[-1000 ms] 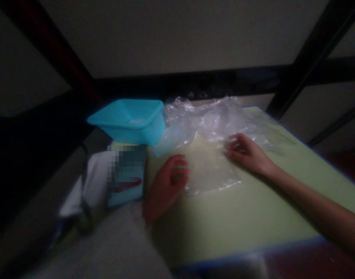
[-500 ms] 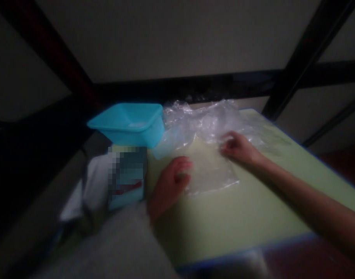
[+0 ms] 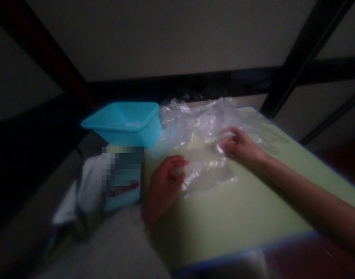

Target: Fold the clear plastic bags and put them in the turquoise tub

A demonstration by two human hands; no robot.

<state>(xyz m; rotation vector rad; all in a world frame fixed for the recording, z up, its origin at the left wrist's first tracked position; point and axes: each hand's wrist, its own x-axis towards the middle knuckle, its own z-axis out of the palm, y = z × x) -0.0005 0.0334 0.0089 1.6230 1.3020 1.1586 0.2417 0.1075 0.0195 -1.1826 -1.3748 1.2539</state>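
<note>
A flat, clear plastic bag (image 3: 210, 172) lies between my hands on a pale yellow-green tabletop, its surface creased and shiny. At its left edge is my left hand (image 3: 167, 184), fingers curled and thumb tip against the film. My right hand (image 3: 239, 145) has the far right part of the bag between thumb and fingers, with a bright fold of film at the fingertips. Blur hides the exact finger contact. Behind the bag spreads a crumpled heap of clear plastic (image 3: 200, 120).
A turquoise plastic tub (image 3: 131, 133) stands at the back left. Nearer is a light blue, partly pixelated flat object (image 3: 123, 193) with a red mark, beside white cloth (image 3: 91, 184). The table (image 3: 238, 221) has a blue edge; a dark-framed wall rises behind.
The bag between my hands has gone from smooth to creased, with new glints across its middle. My left hand has shifted slightly left in the picture; my right hand has barely moved.
</note>
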